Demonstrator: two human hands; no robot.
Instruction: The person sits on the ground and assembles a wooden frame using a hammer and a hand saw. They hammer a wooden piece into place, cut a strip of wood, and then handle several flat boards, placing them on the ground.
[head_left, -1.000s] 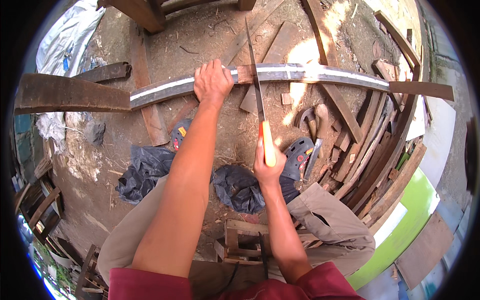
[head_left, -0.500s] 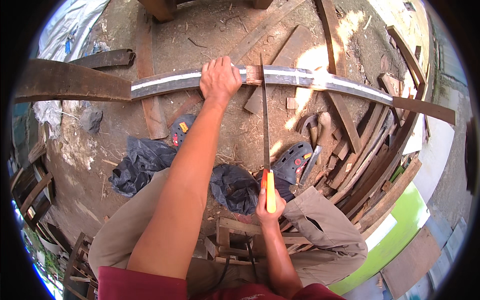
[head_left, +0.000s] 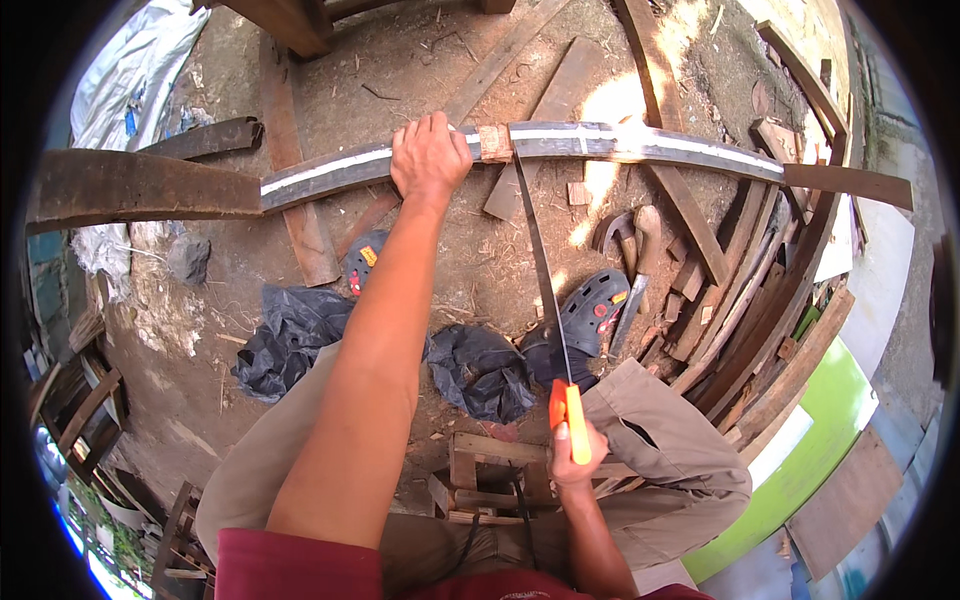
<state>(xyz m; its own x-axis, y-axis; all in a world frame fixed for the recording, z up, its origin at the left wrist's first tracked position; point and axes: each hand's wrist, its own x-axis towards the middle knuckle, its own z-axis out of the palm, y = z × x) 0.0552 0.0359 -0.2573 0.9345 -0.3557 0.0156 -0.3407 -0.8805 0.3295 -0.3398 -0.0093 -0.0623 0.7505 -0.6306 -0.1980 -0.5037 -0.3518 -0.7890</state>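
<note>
A long dark beam (head_left: pixel 545 142) with a white stripe spans from 10 to 2 o'clock, bearing a small white cross-shaped mark (head_left: pixel 583 138) at 1 o'clock. The person's left hand (head_left: pixel 431 158) lies between 11 and 12 o'clock, its fingers grasping the beam just left of a bare reddish patch (head_left: pixel 495 143). At 5 o'clock the right hand (head_left: pixel 580 452) has its fingers clenched around the orange-yellow handle of a saw (head_left: pixel 545 270), whose blade slants up to the beam at 12 o'clock, by the patch's right side. A grey clog (head_left: pixel 590 305) at 3 o'clock carries red and yellow badges too small to read; pale print on the maroon shirt (head_left: pixel 300 567), near 6 o'clock, is likewise illegible.
</note>
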